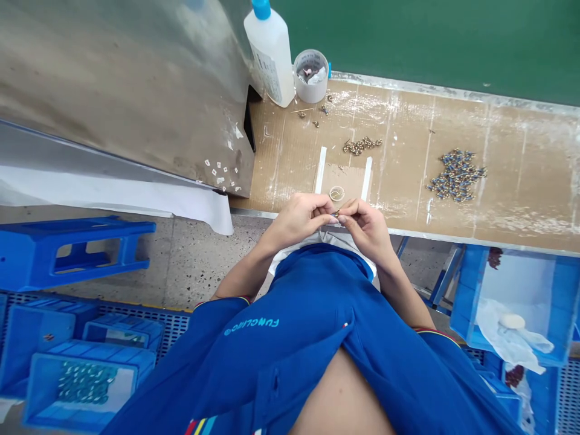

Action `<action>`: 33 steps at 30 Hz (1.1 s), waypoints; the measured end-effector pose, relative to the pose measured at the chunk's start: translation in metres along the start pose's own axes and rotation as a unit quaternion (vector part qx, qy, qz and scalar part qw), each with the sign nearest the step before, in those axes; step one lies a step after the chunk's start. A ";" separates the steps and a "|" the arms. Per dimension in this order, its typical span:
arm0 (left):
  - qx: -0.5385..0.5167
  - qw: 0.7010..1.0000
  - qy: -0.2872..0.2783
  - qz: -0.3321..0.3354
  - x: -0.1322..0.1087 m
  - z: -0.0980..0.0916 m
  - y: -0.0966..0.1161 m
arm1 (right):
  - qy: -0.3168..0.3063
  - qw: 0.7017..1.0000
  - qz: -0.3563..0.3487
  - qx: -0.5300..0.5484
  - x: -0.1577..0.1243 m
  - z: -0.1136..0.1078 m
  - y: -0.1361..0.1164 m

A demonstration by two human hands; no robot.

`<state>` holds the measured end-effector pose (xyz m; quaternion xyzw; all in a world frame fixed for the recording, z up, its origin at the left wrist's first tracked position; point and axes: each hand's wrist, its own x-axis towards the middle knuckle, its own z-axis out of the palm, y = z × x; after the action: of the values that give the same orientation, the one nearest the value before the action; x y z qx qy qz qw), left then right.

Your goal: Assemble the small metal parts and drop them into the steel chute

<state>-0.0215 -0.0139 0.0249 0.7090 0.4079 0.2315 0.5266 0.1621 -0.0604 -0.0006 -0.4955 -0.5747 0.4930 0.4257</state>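
Note:
Close together at the table's front edge, my left hand (pixel 304 217) and my right hand (pixel 366 225) pinch a tiny brass-and-blue metal piece (pixel 336 214) between their fingertips. Its exact kind is too small to make out. Just beyond the fingers lies a small round clear dish (pixel 336 193) with something thin and yellowish in it. It rests on a cardboard pad (pixel 347 176) with a white strip along each side. Past the pad is a small heap of brass-coloured pieces (pixel 361 145). Farther right is a larger pile of brass-and-blue pieces (pixel 457 175).
A white bottle with a blue cap (pixel 270 54) and a tape roll holding scraps (pixel 312 75) stand at the back left. A metal housing (pixel 181 78) borders the left. Below are a blue stool (pixel 72 251) and blue bins (pixel 84 380), with another blue bin (pixel 562 302) at right.

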 end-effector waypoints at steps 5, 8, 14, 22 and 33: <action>-0.018 1.000 0.001 -0.003 0.003 -0.002 0.002 | 0.059 0.998 0.008 0.016 0.003 -0.003 -0.001; -0.022 0.999 0.019 0.016 0.002 -0.001 0.000 | 0.079 0.997 0.002 0.013 0.005 -0.004 -0.004; 0.029 0.993 0.059 0.095 0.005 0.005 -0.006 | 0.065 0.998 -0.014 -0.005 0.006 -0.005 -0.010; 0.114 0.981 0.036 0.154 0.010 -0.002 -0.002 | -0.008 0.999 -0.040 -0.020 0.011 -0.012 -0.008; 0.047 0.990 0.044 0.128 0.010 0.009 -0.013 | -0.018 0.997 -0.053 -0.050 0.010 -0.010 -0.004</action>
<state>-0.0135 -0.0090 0.0084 0.7686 0.3469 0.3086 0.4400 0.1702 -0.0489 0.0053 -0.4759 -0.6316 0.4495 0.4153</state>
